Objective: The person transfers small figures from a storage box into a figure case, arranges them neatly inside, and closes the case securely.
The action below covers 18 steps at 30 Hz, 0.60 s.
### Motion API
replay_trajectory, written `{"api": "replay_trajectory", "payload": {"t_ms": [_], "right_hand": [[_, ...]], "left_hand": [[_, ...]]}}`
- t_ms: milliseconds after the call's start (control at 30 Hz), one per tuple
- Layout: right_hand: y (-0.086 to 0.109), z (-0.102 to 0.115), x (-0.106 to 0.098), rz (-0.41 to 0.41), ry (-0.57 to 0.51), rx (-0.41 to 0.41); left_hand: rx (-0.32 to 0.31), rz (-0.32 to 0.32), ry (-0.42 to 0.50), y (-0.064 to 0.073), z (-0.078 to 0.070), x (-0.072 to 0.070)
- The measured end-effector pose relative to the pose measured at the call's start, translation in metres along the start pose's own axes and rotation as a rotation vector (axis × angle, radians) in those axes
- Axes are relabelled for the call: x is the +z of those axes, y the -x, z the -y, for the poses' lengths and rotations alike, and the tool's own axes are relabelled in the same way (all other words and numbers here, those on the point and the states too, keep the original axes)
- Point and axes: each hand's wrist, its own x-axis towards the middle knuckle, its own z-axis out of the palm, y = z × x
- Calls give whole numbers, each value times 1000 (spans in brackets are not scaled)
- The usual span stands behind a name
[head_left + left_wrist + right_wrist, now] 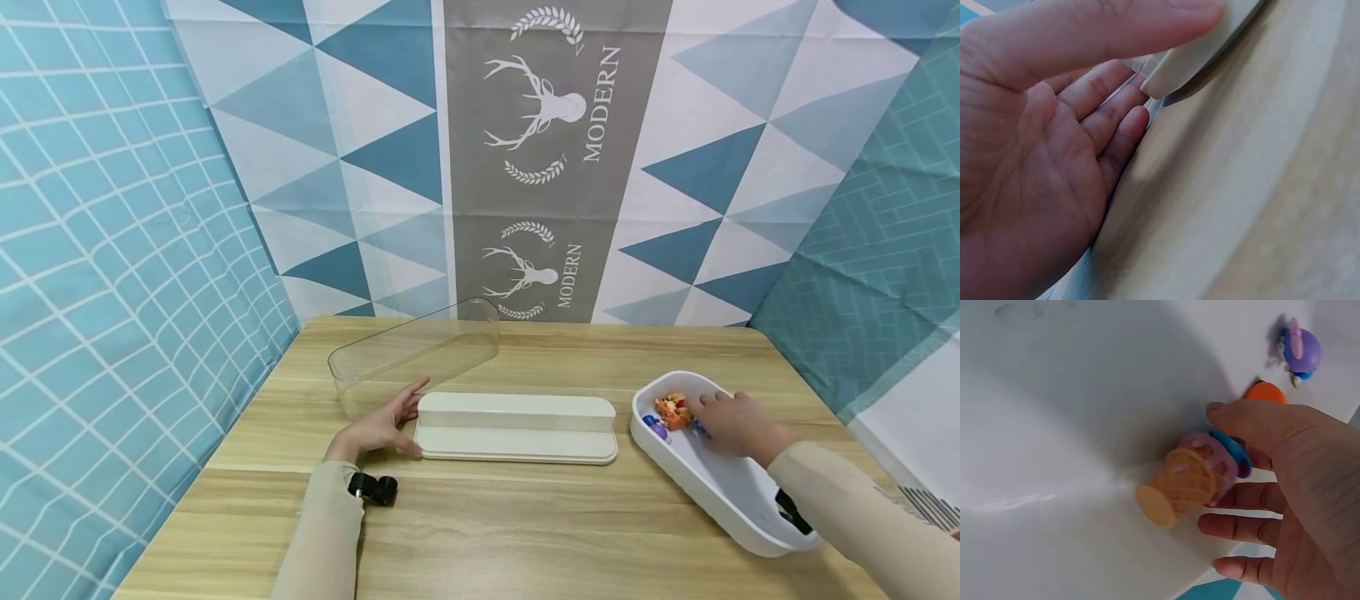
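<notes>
My left hand [377, 429] is at the left end of a long white stepped base [517, 443]. Its thumb lies on the front corner, while the other fingers reach round behind that end and grip it. On the right, my right hand [738, 427] reaches into a white oblong tray [693, 487]. In the right wrist view, an ice-cream-cone toy [1188, 478] with pink and blue on top lies between the spread thumb and the loosely bent fingers. An orange figure [672, 412] and a purple toy [655, 427] lie at the tray's far end.
A clear plastic cover [420, 354] stands behind the white base at the back left. All of this rests on a wooden table [480, 533]. Patterned cloth [390, 167] hangs behind the table and along both sides.
</notes>
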Motion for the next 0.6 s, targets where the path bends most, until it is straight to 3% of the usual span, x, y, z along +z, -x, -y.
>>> {"api": "replay_trajectory", "payload": {"t_ms": [600], "right_hand": [[0, 1, 15, -80, 28, -24]], "left_hand": [[6, 7, 1, -1, 1, 0]]}}
